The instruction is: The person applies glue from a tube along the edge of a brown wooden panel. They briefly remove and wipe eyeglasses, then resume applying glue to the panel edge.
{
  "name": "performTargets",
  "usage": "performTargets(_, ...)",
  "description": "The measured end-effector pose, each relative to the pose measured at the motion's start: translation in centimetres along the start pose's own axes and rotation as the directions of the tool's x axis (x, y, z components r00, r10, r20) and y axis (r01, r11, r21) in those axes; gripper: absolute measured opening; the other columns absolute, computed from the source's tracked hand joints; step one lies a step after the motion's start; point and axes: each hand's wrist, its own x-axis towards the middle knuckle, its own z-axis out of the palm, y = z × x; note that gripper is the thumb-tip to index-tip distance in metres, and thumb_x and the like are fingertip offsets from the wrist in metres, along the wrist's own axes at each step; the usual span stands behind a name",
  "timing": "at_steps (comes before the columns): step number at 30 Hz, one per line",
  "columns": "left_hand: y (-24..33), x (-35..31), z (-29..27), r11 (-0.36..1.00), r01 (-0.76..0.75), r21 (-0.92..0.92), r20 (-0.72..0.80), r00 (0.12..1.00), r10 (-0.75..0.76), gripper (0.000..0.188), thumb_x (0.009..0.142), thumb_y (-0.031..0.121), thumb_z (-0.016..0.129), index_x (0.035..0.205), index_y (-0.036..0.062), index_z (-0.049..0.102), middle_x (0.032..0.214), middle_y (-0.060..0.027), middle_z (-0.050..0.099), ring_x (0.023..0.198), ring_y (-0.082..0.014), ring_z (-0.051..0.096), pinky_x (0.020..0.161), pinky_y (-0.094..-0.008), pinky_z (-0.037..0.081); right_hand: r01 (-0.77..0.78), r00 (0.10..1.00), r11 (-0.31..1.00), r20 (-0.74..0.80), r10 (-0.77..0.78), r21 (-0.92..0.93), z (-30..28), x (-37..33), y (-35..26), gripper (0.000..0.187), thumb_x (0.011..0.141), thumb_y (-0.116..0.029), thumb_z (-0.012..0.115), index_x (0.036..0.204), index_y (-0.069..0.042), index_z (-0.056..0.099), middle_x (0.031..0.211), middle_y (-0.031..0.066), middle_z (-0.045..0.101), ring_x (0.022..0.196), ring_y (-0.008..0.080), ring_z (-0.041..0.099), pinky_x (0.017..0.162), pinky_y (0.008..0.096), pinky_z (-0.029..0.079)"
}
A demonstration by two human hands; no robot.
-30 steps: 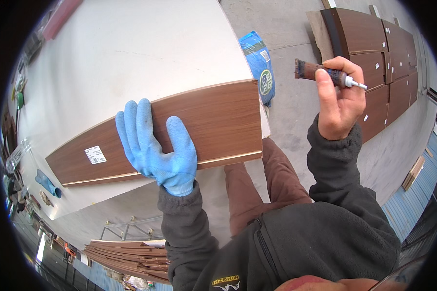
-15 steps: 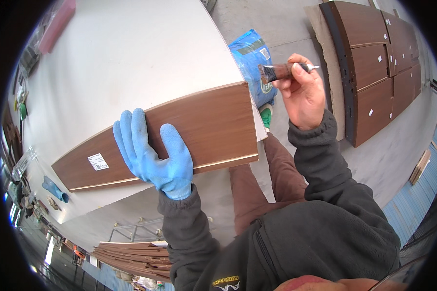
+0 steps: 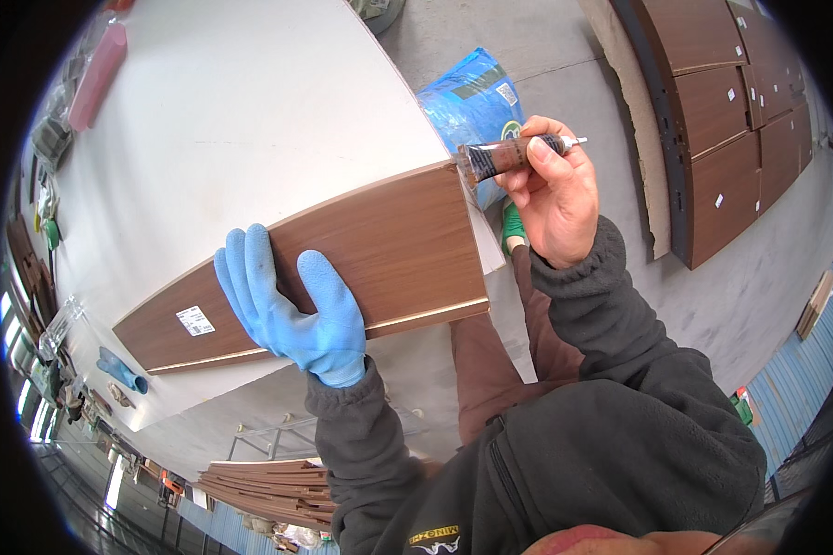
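Observation:
A long brown wood-grain board (image 3: pixel 398 242), curved along its far edge and tapering to the left, lies on the white tabletop (image 3: pixel 278 102). My left hand (image 3: pixel 296 319), in a blue glove, rests flat on the board with thumb and fingers spread. A white label (image 3: pixel 195 321) is stuck to the board left of the glove. Bare, my right hand (image 3: pixel 563 199) pinches a clear tube of brown paste (image 3: pixel 507 157) between thumb and fingers. The tube's pale nozzle points right, away from the board, and its flat end hangs near the board's far right corner.
A blue plastic-wrapped bundle (image 3: pixel 472 106) stands beyond the table's right edge. Large brown panels (image 3: pixel 713 111) with small labels are at the far right. Brown strips (image 3: pixel 268 490) are stacked at lower left. A blue glove (image 3: pixel 122 370) and a pink container (image 3: pixel 99 79) lie on the left side.
My right hand has moved slightly left and down with the tube, bringing its flat end closer to the board's right corner. The left hand stays spread on the board. The view has shifted slightly.

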Motion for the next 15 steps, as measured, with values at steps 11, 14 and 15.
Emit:
performTargets(11,-0.23,-0.16,0.11,1.0,0.001,0.015,-0.004,1.0,-0.001,0.053,0.088,0.015,0.066,0.138,-0.0008,0.062,0.146,-0.0213,0.058,0.145,-0.0417,0.043,0.121,-0.0538,0.036,-0.009,1.0,1.0,0.012,0.009,-0.009,0.22,-0.25,-0.17,0.022,0.1,-0.016,0.062,0.117,-0.002,0.058,0.091,0.0101,0.069,0.069,0.0093,0.06,0.059,0.0224,0.046)
performTargets(14,-0.22,-0.16,0.07,1.0,0.0,0.015,-0.002,1.0,0.0,0.053,0.088,0.014,0.067,0.138,-0.0009,0.062,0.146,-0.0211,0.058,0.145,-0.0415,0.043,0.12,-0.0536,0.036,-0.009,1.0,0.999,-0.001,0.009,-0.034,0.26,-0.39,-0.1,0.021,0.1,-0.015,0.062,0.117,-0.002,0.058,0.09,0.0097,0.069,0.069,0.0092,0.059,0.059,0.0224,0.046)
performTargets(15,-0.22,-0.17,0.07,1.0,0.0,0.014,-0.002,1.0,0.0,0.053,0.088,0.014,0.067,0.138,-0.0009,0.062,0.145,-0.0211,0.058,0.145,-0.0415,0.043,0.12,-0.0535,0.036,-0.009,1.0,0.999,-0.006,0.009,-0.033,0.24,-0.44,-0.08,0.021,0.1,-0.015,0.061,0.117,-0.002,0.058,0.091,0.0096,0.069,0.068,0.0092,0.059,0.059,0.0223,0.046)
